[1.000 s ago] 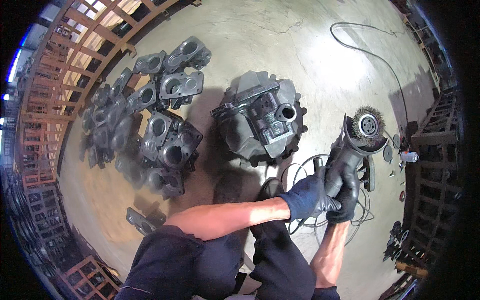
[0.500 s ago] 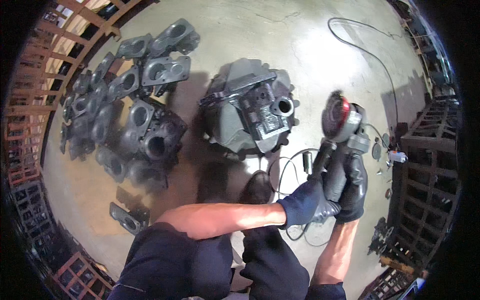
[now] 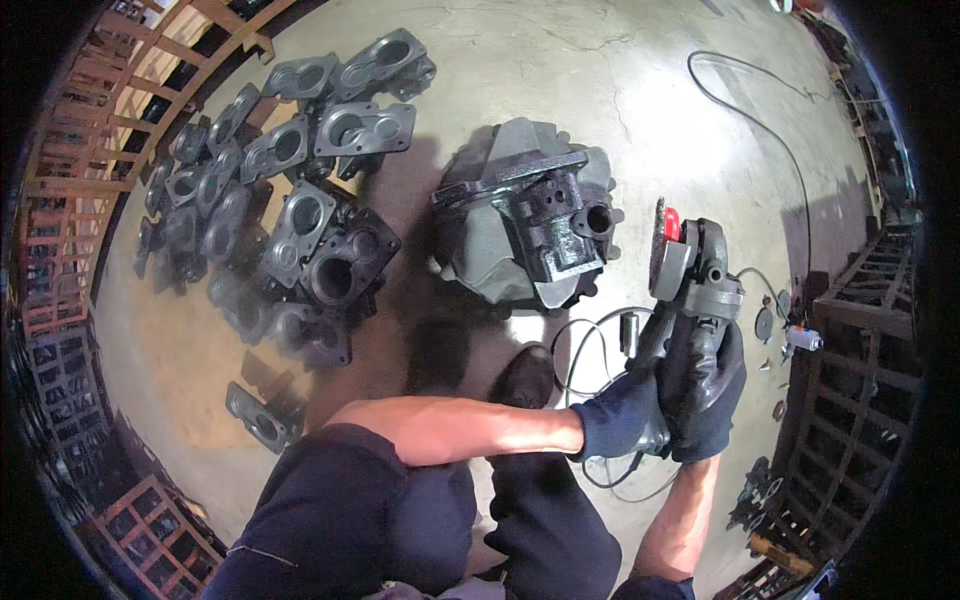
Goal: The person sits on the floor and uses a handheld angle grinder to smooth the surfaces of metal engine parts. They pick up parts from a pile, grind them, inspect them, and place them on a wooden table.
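Observation:
An angle grinder (image 3: pixel 713 300) is held upright on the right, with a disc and a red part at its head. My right hand (image 3: pixel 708 390), in a dark glove, wraps round the grinder's body. Beside it, my gloved left hand (image 3: pixel 622 412) closes on the grinder's lower part; its fingertips are partly hidden. Left of the grinder, a large dark metal casting (image 3: pixel 520 215) with a round port rests on the floor, apart from the tool.
Several flanged castings (image 3: pixel 290 150) crowd the floor at left, and a lone flanged casting (image 3: pixel 258 425) lies nearer. A cable (image 3: pixel 790 140) curves across the far right. Loose discs (image 3: pixel 764 322) and a small can (image 3: pixel 803 338) lie beside a slatted crate (image 3: pixel 850 400).
The grinder has turned, so its disc now shows nearly edge-on. Both hands keep their hold. The whole view has shifted, with the castings appearing slightly farther right.

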### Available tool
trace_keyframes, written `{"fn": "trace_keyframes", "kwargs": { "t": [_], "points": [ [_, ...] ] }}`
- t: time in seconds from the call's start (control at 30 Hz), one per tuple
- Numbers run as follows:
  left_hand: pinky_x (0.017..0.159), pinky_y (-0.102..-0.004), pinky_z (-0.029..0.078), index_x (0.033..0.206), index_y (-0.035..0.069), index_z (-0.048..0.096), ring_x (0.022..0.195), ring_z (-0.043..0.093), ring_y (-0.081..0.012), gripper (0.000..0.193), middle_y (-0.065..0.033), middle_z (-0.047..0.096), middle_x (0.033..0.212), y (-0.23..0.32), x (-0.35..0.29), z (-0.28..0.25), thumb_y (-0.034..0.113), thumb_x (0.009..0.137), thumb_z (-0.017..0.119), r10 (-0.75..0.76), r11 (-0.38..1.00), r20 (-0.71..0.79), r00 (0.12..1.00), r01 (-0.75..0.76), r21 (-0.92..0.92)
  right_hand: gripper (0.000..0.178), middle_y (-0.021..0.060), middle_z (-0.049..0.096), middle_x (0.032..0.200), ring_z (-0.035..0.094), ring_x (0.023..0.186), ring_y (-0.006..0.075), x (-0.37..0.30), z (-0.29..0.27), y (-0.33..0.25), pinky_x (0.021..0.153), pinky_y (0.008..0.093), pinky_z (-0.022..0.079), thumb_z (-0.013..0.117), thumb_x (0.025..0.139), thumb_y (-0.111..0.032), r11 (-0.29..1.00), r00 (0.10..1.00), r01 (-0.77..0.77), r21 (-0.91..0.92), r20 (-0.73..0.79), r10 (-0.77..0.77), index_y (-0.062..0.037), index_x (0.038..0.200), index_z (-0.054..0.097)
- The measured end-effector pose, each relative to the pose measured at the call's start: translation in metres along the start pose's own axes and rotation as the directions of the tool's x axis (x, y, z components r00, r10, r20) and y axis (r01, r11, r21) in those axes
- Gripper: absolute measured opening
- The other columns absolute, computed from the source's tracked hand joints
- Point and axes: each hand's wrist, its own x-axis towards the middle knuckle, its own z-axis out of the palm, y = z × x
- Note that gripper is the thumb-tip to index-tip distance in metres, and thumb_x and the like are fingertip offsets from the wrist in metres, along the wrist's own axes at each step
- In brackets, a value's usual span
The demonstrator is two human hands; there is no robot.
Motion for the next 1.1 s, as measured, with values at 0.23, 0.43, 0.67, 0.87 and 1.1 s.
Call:
{"fn": "trace_keyframes", "kwargs": {
  "t": [0.23, 0.43, 0.67, 0.87, 1.1],
  "points": [
    [0.096, -0.0424, 0.05, 0.131, 0.001, 0.052, 0.109, 0.059, -0.0247, 0.044, -0.0128, 0.063, 0.122, -0.019, 0.007, -0.01, 0.017, 0.091, 0.064, -0.172, 0.855, 0.173, 0.97, 0.235, -0.463, 0.061, 0.0141, 0.067, 0.093, 0.059, 0.081, 0.0202, 0.003, -0.011, -0.01, 0.075, 0.0377, 0.051, 0.062, 0.095, -0.051, 0.96, 0.983, -0.133, 0.248, 0.154, 0.097, 0.0055, 0.117, 0.059],
    [0.092, -0.0404, 0.051, 0.128, -0.003, 0.056, 0.105, 0.064, -0.0258, 0.056, -0.0159, 0.069, 0.113, -0.028, 0.009, -0.001, 0.014, 0.081, 0.081, 0.124, 0.991, 0.084, 0.989, -0.12, -0.051, 0.057, 0.0133, 0.065, 0.094, 0.062, 0.076, 0.0196, 0.008, -0.003, -0.027, 0.068, 0.0366, 0.052, 0.066, 0.091, -0.045, 0.951, 0.967, -0.244, 0.189, 0.118, 0.225, 0.0058, 0.115, 0.056],
    [0.08, -0.0348, 0.054, 0.108, 0.003, 0.063, 0.091, 0.06, -0.014, 0.028, -0.0037, 0.067, 0.099, 0.042, -0.004, -0.001, 0.009, 0.085, 0.078, -0.055, 0.914, 0.218, 0.974, -0.039, 0.405, 0.055, 0.011, 0.07, 0.099, 0.066, 0.083, 0.0187, 0.021, -0.022, -0.018, 0.076, 0.0343, 0.055, 0.071, 0.078, -0.023, 0.836, 0.906, -0.336, 0.434, 0.391, 0.162, 0.0003, 0.127, 0.059],
    [0.074, -0.0374, 0.055, 0.094, 0.001, 0.071, 0.081, 0.07, -0.0228, 0.018, -0.0111, 0.073, 0.086, 0.034, 0.001, 0.008, 0.014, 0.084, 0.079, 0.143, 0.883, 0.173, 0.975, -0.204, 0.423, 0.061, 0.013, 0.072, 0.099, 0.068, 0.086, 0.0206, 0.037, -0.03, -0.026, 0.082, 0.0357, 0.056, 0.08, 0.069, -0.022, 0.955, 0.852, -0.288, 0.077, 0.476, 0.218, 0.0016, 0.122, 0.062],
    [0.087, -0.0401, 0.054, 0.114, -0.002, 0.069, 0.1, 0.069, -0.0261, 0.038, -0.0158, 0.074, 0.107, 0.018, 0.014, 0.003, 0.023, 0.088, 0.079, 0.131, 0.959, 0.103, 0.986, -0.152, 0.239, 0.059, 0.0207, 0.072, 0.104, 0.071, 0.093, 0.0261, 0.051, -0.018, -0.034, 0.086, 0.0373, 0.055, 0.082, 0.067, -0.021, 0.99, 0.874, -0.106, -0.093, 0.466, 0.137, 0.0034, 0.116, 0.061]
  ]
}}
